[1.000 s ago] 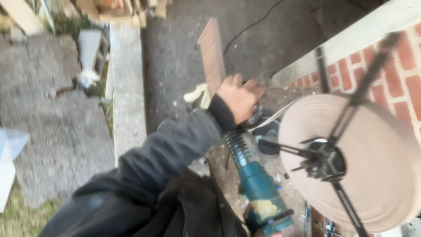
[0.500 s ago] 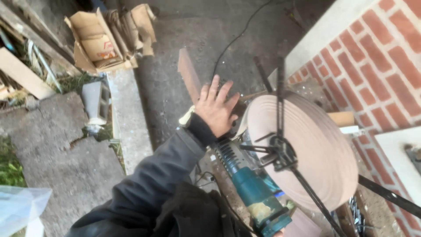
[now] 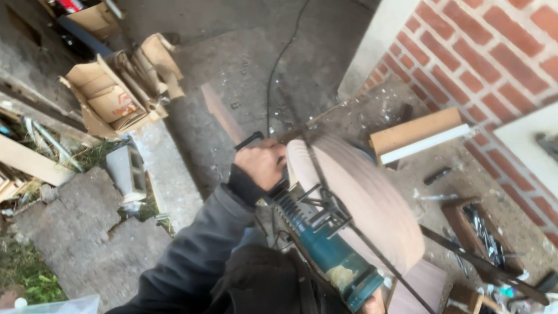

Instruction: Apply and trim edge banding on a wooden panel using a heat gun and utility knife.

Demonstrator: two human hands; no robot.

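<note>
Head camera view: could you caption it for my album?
A left hand grips the front of a teal power tool beside a big round wooden disc.

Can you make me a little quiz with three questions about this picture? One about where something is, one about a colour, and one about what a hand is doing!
1. Where are the cardboard boxes?
A. On the ground at upper left
B. On top of the brick wall
C. Under the big disc

2. What colour is the power tool?
A. Bright red
B. Teal
C. Yellow

3. What is the left hand doing?
A. Lying flat and open on the ground
B. Closed around the front of the tool
C. Holding a box

Answers:
1. A, the boxes sit on the ground at the upper left, far from the brick wall on the right.
2. B, the tool's body is teal, next to the pale wooden disc.
3. B, the fingers are curled at the tool's front end, beside the disc's edge.
</note>
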